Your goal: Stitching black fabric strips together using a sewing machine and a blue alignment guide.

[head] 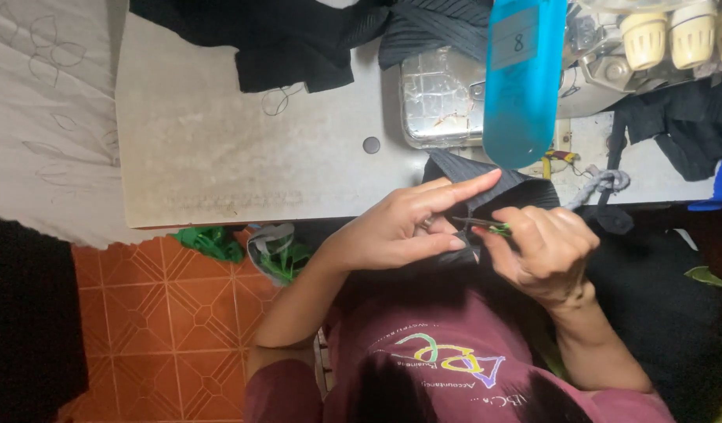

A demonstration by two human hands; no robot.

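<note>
My left hand (400, 227) pinches a piece of black ribbed fabric (494, 184) at the front edge of the grey table (220, 149), index finger stretched out along the cloth. My right hand (545, 251) holds small thread snips with a green handle (490, 227). Their blades point left at the fabric between the two hands. The fabric hangs off the table edge toward my lap and is partly hidden by my fingers.
A sewing machine (455, 102) with a blue front cover (521, 78) and cream knobs (670, 35) stands at the table's far right. More black cloth (282, 39) is heaped at the back. Below left are an orange tiled floor (173, 313) and green scraps (212, 241).
</note>
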